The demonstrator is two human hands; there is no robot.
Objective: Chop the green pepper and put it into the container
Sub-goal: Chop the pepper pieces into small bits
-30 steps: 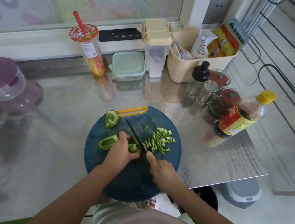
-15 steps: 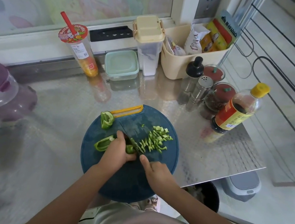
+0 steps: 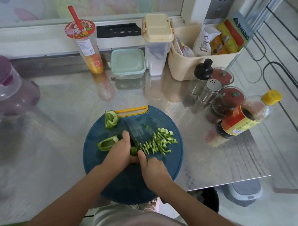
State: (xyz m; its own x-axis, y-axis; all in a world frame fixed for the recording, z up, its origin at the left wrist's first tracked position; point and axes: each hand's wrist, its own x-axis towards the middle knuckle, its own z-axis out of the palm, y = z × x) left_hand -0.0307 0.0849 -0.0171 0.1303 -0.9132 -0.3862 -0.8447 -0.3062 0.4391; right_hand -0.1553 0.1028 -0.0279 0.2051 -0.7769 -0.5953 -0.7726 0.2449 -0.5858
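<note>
While left hand (image 3: pixel 121 151) clutches green pepper (image 3: pixel 106 144), right hand (image 3: pixel 153 169) grips knife (image 3: pixel 138 132) beside it.

The knife (image 3: pixel 136 132) blade now sits closer against the left hand (image 3: pixel 120 152) than a second ago. The uncut green pepper stub (image 3: pixel 133 150) under that hand is shorter; the row of cut strips (image 3: pixel 159 142) reaches further left.
</note>
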